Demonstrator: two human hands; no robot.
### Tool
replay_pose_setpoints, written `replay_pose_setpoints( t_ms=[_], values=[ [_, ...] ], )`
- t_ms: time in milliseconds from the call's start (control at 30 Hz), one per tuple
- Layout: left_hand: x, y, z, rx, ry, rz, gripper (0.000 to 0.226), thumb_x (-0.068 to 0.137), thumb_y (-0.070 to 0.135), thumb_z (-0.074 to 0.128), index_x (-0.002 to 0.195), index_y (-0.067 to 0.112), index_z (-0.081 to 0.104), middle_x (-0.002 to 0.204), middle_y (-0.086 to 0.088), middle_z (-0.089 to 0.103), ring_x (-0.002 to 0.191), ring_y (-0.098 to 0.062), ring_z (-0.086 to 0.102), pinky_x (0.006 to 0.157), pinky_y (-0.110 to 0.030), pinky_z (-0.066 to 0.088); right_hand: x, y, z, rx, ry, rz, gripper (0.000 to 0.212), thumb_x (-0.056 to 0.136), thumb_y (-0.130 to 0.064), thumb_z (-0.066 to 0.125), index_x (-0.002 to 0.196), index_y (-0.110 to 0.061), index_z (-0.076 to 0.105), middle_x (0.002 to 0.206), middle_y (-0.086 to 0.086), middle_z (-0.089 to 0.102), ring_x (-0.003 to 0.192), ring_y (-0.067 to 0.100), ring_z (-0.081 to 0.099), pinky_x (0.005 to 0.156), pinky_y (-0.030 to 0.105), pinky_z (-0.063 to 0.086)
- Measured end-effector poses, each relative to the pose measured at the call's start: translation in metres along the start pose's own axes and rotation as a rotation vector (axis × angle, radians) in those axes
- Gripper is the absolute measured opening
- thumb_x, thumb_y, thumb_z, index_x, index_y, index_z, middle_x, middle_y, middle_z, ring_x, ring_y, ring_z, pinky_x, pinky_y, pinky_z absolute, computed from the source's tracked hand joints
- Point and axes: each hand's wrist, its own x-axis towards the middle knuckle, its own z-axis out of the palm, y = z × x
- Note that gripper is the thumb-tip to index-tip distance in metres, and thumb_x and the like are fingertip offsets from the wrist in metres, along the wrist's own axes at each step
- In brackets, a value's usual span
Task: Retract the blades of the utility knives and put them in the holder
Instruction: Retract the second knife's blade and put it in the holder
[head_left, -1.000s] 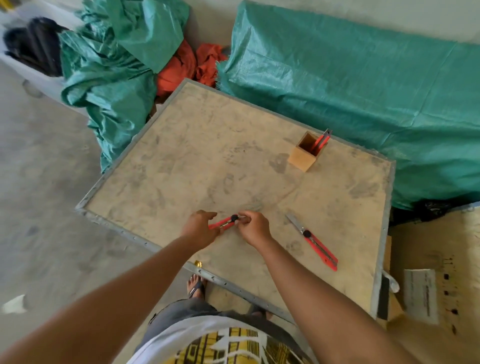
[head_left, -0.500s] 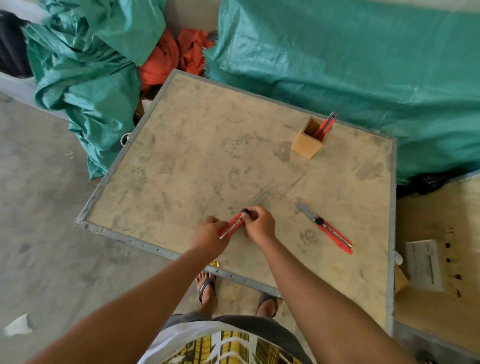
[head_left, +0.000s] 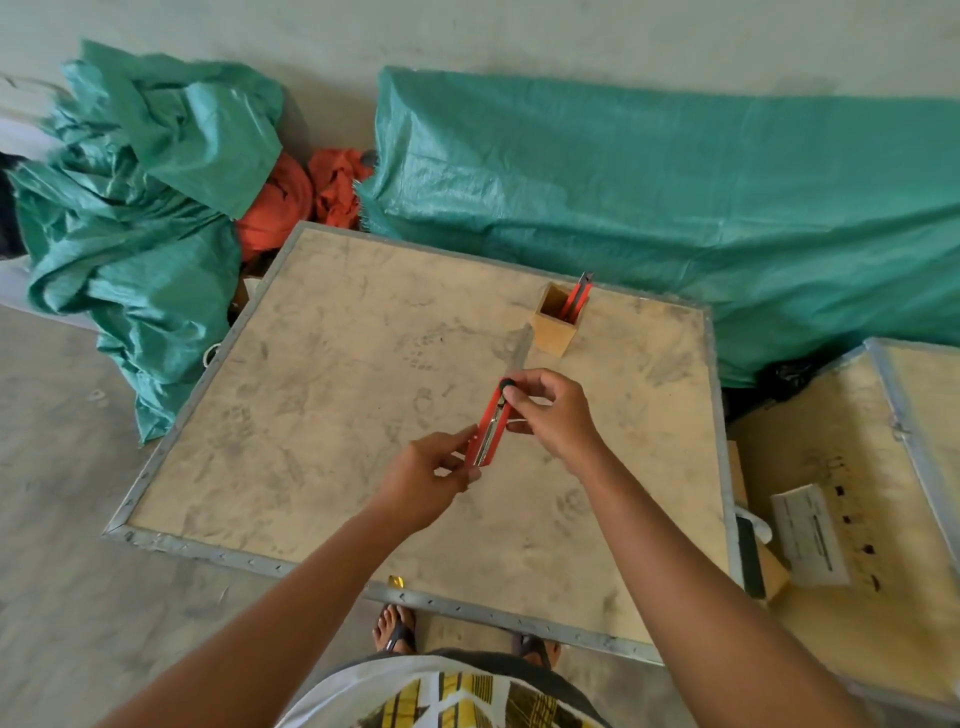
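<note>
A red utility knife (head_left: 491, 421) is held in the air above the wooden crate top (head_left: 337, 395), its grey blade out and blurred, pointing toward the holder. My left hand (head_left: 431, 478) grips its rear end. My right hand (head_left: 556, 415) pinches its front, with the thumb by the black slider knob. The small square wooden holder (head_left: 555, 332) stands at the far side of the crate top, with one red knife (head_left: 577, 297) upright inside it. No other loose knife shows; my right forearm covers part of the surface.
Green tarpaulin bundles (head_left: 675, 208) lie behind and to the left of the crate, with orange cloth (head_left: 291, 197) between them. A second crate (head_left: 883, 467) with a paper label stands at the right. My sandalled feet (head_left: 395, 629) are at the near edge.
Both hands have lifted the knife off the surface and turned it to point away from me. The view shifted, and the second knife on the right is no longer in sight.
</note>
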Motion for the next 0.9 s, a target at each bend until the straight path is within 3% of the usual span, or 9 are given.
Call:
replay_pose_setpoints(
  t_ms=[100, 233, 400, 567, 667, 800, 900],
  values=[
    [0.007, 0.030, 0.013, -0.072, 0.026, 0.030, 0.056, 0.081, -0.001, 0.075, 0.131, 0.019, 0.061, 0.102, -0.004, 0.069, 0.086, -0.011, 0.066, 0.074, -0.011, 0.055, 0.002, -0.020, -0.030, 0.018, -0.044, -0.062, 0.020, 0.093, -0.010, 0.073, 0.113, -0.010, 0.074, 0.105, 0.009, 0.074, 0.079, 0.019, 0.080, 0.069, 0.034, 0.066],
    [0.015, 0.048, 0.036, -0.097, 0.073, 0.058, 0.057, 0.077, -0.002, 0.078, 0.128, 0.019, 0.064, 0.094, 0.000, 0.070, 0.083, -0.013, 0.071, 0.089, -0.028, 0.057, 0.003, -0.038, -0.069, -0.011, -0.107, -0.125, 0.025, 0.094, -0.007, 0.071, 0.119, -0.009, 0.072, 0.111, 0.009, 0.075, 0.084, 0.017, 0.080, 0.066, 0.033, 0.066],
    [0.018, 0.074, 0.065, -0.247, 0.164, 0.086, 0.050, 0.078, -0.009, 0.075, 0.123, 0.013, 0.068, 0.094, -0.015, 0.067, 0.081, -0.022, 0.068, 0.073, -0.027, 0.062, 0.002, -0.044, -0.104, -0.249, -0.243, -0.191, 0.023, 0.088, -0.011, 0.078, 0.110, -0.013, 0.078, 0.116, 0.005, 0.076, 0.089, 0.022, 0.079, 0.074, 0.044, 0.067],
    [0.024, 0.102, 0.089, -0.273, 0.208, 0.127, 0.048, 0.078, -0.010, 0.075, 0.123, 0.005, 0.067, 0.095, -0.020, 0.070, 0.082, -0.024, 0.067, 0.068, -0.023, 0.061, -0.001, -0.047, -0.135, -0.322, -0.347, -0.289, 0.020, 0.085, -0.011, 0.081, 0.105, -0.012, 0.080, 0.109, -0.001, 0.076, 0.091, 0.025, 0.076, 0.069, 0.035, 0.066],
    [0.021, 0.112, 0.104, -0.296, 0.216, 0.132, 0.048, 0.078, -0.008, 0.076, 0.124, 0.004, 0.067, 0.098, -0.022, 0.071, 0.086, -0.034, 0.070, 0.069, -0.022, 0.061, 0.000, -0.046, -0.152, -0.384, -0.345, -0.342, 0.021, 0.083, -0.014, 0.083, 0.105, -0.013, 0.081, 0.107, -0.002, 0.075, 0.092, 0.023, 0.074, 0.069, 0.038, 0.065],
    [0.017, 0.120, 0.121, -0.298, 0.254, 0.141, 0.048, 0.078, -0.007, 0.077, 0.123, 0.007, 0.068, 0.096, -0.017, 0.073, 0.088, -0.034, 0.071, 0.070, -0.019, 0.059, 0.001, -0.041, -0.164, -0.407, -0.349, -0.417, 0.022, 0.086, -0.019, 0.080, 0.108, -0.025, 0.080, 0.111, -0.008, 0.074, 0.093, 0.016, 0.073, 0.081, 0.039, 0.064],
    [0.017, 0.122, 0.128, -0.285, 0.276, 0.147, 0.049, 0.077, -0.005, 0.079, 0.124, 0.007, 0.068, 0.096, -0.017, 0.074, 0.087, -0.033, 0.073, 0.072, -0.019, 0.059, -0.001, -0.035, -0.166, -0.436, -0.269, -0.457, 0.018, 0.082, -0.025, 0.084, 0.099, -0.023, 0.080, 0.103, -0.008, 0.076, 0.091, 0.010, 0.072, 0.086, 0.037, 0.062]
  ],
)
